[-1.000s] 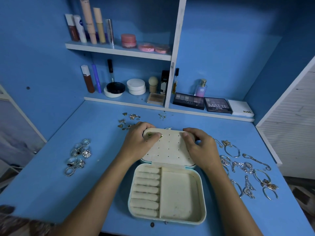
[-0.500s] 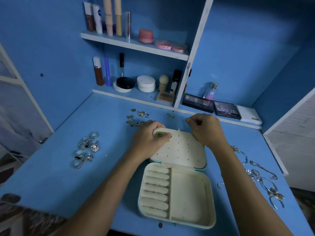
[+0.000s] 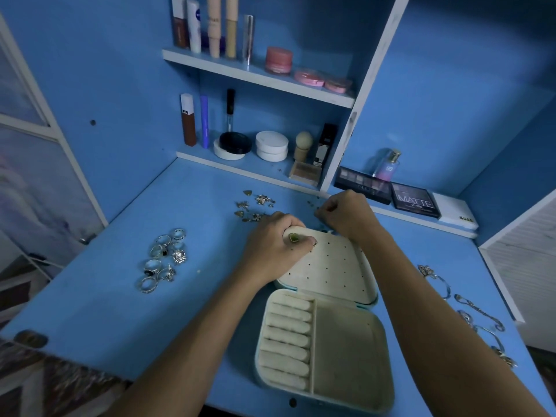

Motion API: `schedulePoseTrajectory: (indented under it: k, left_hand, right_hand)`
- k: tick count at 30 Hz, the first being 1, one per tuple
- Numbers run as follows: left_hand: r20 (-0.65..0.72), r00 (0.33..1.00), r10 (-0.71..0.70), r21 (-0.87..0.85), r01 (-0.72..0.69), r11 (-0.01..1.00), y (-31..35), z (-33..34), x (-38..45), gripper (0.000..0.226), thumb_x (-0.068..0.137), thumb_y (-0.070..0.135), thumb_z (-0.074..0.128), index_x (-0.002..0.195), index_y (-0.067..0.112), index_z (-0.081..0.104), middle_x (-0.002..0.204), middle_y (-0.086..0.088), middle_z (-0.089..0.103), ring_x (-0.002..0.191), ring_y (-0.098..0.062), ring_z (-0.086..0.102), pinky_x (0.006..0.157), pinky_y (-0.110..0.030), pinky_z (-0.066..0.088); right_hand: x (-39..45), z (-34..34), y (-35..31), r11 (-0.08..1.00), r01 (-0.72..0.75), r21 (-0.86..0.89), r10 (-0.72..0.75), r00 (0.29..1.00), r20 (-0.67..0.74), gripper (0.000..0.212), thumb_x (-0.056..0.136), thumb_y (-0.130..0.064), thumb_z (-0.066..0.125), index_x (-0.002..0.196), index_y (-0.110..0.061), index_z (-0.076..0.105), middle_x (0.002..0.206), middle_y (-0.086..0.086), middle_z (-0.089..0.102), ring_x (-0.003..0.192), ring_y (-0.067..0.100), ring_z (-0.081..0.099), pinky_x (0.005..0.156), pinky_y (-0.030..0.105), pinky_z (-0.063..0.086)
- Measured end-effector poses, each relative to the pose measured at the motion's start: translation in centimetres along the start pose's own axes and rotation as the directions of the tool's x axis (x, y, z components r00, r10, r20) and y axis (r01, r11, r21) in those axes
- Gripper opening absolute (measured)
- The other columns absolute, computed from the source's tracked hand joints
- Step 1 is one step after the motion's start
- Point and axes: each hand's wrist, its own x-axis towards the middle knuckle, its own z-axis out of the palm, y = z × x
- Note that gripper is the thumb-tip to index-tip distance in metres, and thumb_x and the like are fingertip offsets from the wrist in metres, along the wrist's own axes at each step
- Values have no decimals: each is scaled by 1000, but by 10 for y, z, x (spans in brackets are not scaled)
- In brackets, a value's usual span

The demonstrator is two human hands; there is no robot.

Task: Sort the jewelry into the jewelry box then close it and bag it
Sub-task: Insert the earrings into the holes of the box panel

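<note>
The cream jewelry box (image 3: 355, 362) lies open on the blue desk, its perforated lid (image 3: 334, 269) flat behind the ring rolls and the bare tray. My left hand (image 3: 272, 248) grips the lid's far left corner and presses a green earring (image 3: 293, 238) onto it with the thumb. My right hand (image 3: 346, 215) is behind the lid with fingers curled, pinching something tiny among scattered specks. Earrings (image 3: 255, 206) lie behind the left hand, rings (image 3: 164, 260) at the left, bracelets (image 3: 469, 311) at the right.
Shelves at the back hold cosmetic tubes (image 3: 210, 25), jars (image 3: 272, 145), a perfume bottle (image 3: 388, 165) and eyeshadow palettes (image 3: 415, 201). A white cabinet edge (image 3: 511, 236) bounds the desk on the right, and the desk's front edge is close to me.
My right hand left the lid's right corner and moved back past the lid to the small pieces by the shelf edge. My left hand stayed on the lid. The camera shifted left.
</note>
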Motion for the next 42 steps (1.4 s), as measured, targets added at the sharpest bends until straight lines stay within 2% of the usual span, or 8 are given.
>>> schedulePoseTrajectory:
  k: [9,14,20,24,28,30,37,42]
  left_hand:
    - [2,1000,-7,-6,7,1000,0,1,0,32,71,50,62,92,27,64,95,15,59,97,-8,54,90,-37,47]
    - [1,1000,-2,-12,2,1000,-2,2,2,28,75,47,67,93,26,64,96,15,59,98,-8,54,90,-36,46]
    - [-6,1000,-2,-33,2,999,-3,1,1,24,78,43,71,94,27,64,96,16,59,99,-7,53,92,-36,46]
    - [-12,1000,-1,-65,0,998,-1,0,-1,28,74,47,67,94,28,64,97,17,59,103,-7,51,95,-37,45]
    - [-16,1000,14,-93,-16,996,1,-1,-3,25,74,47,68,94,32,64,98,17,60,106,-11,53,95,-40,46]
    - [-10,1000,12,-110,-13,994,3,-3,-4,26,73,48,66,94,34,63,101,16,60,107,-13,53,96,-39,46]
    - [-28,998,49,-135,-52,990,16,-12,-9,20,80,40,73,96,36,63,106,17,57,113,-8,50,95,-28,42]
    - [-44,990,132,-141,-137,981,27,-22,-18,20,83,32,76,96,36,62,104,15,58,104,-3,53,87,-19,42]
  right_hand:
    - [7,5,-4,997,-61,-45,61,998,5,24,87,-20,65,64,-21,64,71,5,71,57,16,62,56,23,47]
    - [6,5,-2,997,-80,-15,80,997,8,15,88,-18,64,80,-11,75,79,8,74,60,17,63,58,27,53]
    - [2,0,1,996,-75,41,76,997,-21,16,87,-15,62,79,-8,74,80,8,73,67,23,68,62,32,58]
    - [-4,-9,5,988,-78,130,87,994,-64,15,84,-6,61,80,2,73,83,14,74,61,16,58,48,17,47]
    - [-14,-23,13,953,-123,279,138,990,-36,14,82,1,61,80,1,75,82,14,75,59,15,64,66,30,60]
    - [-19,-29,19,919,-132,372,154,988,-30,12,84,2,63,79,0,75,81,14,73,60,15,65,67,29,63]
    - [-35,-57,48,814,-140,564,204,978,-53,17,90,-6,69,80,-18,73,84,7,73,71,17,72,81,34,61]
    - [-53,-64,52,779,-104,619,187,980,-72,11,96,-6,63,96,-11,73,92,15,70,76,19,69,69,18,58]
